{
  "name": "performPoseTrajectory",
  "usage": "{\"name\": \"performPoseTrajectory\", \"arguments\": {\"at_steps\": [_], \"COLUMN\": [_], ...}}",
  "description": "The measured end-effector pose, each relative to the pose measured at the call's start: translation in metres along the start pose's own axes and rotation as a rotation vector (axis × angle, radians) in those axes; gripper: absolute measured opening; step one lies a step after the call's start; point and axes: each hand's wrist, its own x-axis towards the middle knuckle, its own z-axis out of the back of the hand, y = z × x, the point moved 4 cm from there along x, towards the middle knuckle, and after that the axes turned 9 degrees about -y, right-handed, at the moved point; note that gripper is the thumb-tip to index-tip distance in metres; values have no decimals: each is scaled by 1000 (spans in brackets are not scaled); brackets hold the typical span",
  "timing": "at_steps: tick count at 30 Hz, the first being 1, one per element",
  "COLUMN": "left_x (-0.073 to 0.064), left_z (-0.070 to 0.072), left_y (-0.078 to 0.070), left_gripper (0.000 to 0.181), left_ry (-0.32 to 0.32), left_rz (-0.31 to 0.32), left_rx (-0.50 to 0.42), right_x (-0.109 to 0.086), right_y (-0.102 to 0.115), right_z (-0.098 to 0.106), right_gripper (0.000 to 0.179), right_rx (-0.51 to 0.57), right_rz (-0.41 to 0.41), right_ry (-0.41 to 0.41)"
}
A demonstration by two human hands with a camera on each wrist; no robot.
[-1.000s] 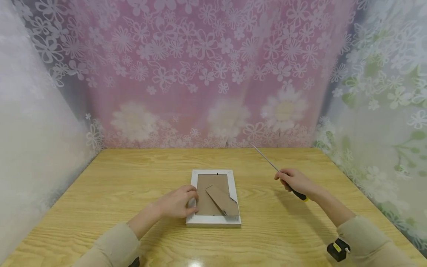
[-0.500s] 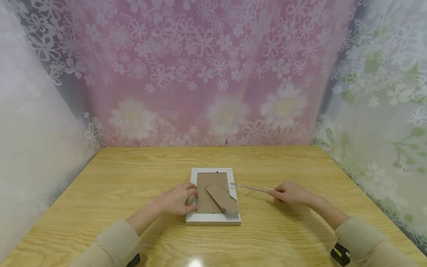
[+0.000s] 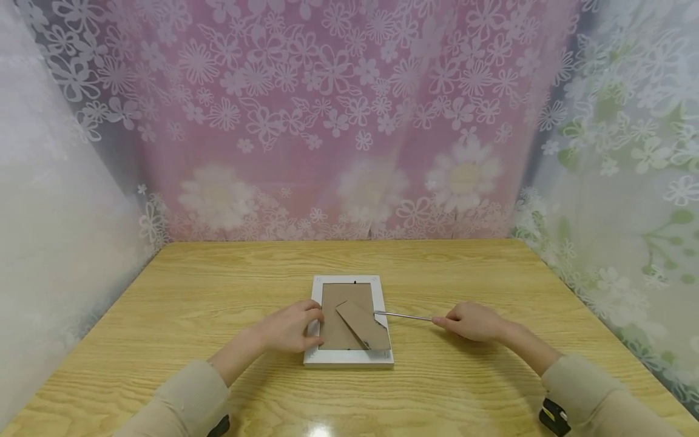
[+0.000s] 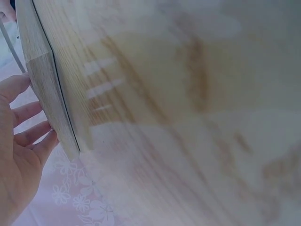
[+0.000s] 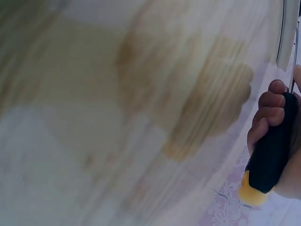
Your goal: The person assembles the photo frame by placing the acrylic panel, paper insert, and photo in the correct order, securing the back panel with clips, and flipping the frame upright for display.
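Note:
A white picture frame lies face down on the table, its brown backing board and slanted stand flap uppermost. My left hand holds the frame's left edge, with bent fingers and thumb at the rim. In the left wrist view those fingertips touch the frame's side. My right hand grips a screwdriver; its black and yellow handle shows in the right wrist view. The screwdriver's metal shaft points left, its tip at the backing's right edge.
The wooden table spreads around the frame. A pink floral curtain hangs behind it, with pale curtains along the sides. A black wrist device sits under the right sleeve.
My right hand has swung the screwdriver from pointing up and away to lying low across the frame's right side, its tip now at the backing's edge. My left hand stays put.

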Motion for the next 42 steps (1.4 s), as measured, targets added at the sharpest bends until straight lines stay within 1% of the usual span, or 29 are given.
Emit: {"name": "performPoseTrajectory", "arguments": {"at_steps": [7, 20, 28, 33, 37, 40, 42], "left_x": [0, 0, 0, -1, -2, -3, -4], "left_z": [-1, 0, -2, 0, 0, -1, -1], "left_y": [1, 2, 4, 4, 4, 5, 5], "left_gripper": [29, 30, 29, 30, 32, 32, 31], "left_ry": [-1, -6, -16, -13, 9, 20, 16], "left_rz": [-2, 16, 3, 26, 60, 66, 59], "left_rx": [-4, -47, -60, -81, -101, -105, -102], "right_x": [4, 7, 9, 12, 12, 12, 13], "right_y": [1, 1, 0, 0, 0, 0, 1], "right_z": [-3, -6, -8, -8, -9, -10, -10], "right_gripper": [52, 53, 53, 51, 52, 52, 52], "right_rx": [-34, -39, -48, -72, -74, -82, -93], "right_rz": [13, 34, 61, 99, 105, 107, 113], "right_ry": [11, 22, 37, 28, 38, 43, 39]}}
